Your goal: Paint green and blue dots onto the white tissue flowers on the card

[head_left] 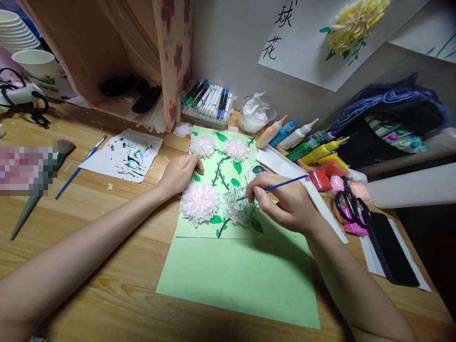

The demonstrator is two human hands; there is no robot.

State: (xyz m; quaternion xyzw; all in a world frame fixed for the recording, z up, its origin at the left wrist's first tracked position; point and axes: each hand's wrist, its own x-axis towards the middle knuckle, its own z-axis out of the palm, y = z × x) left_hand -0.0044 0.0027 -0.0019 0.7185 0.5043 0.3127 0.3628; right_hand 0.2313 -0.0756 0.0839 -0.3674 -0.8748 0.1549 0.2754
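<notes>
My right hand (pixel 288 197) grips a thin blue paintbrush (pixel 283 183) like a pen. The brush tip touches the lower right tissue-paper flower (pixel 237 216), which has green paint on its pale petals. Another pale pink tissue flower (pixel 199 203) sits beside it, with two more, a flower (pixel 202 146) and a flower (pixel 235 150), above. All are on a light green paper (pixel 192 231) with painted green leaves and dark stems. My left hand (pixel 181 175), fingers bent together, presses on the paper's left edge. A paint-smeared palette (pixel 254 172) is partly hidden behind my right hand.
A second green sheet (pixel 238 280) lies underneath. Paint bottles (pixel 285 135), scissors (pixel 352 206) and a black phone (pixel 392 249) are at right. Markers (pixel 210 102) stand behind. At left are a paint-stained tissue (pixel 124 154), another blue brush (pixel 80 166) and a larger brush (pixel 33 199).
</notes>
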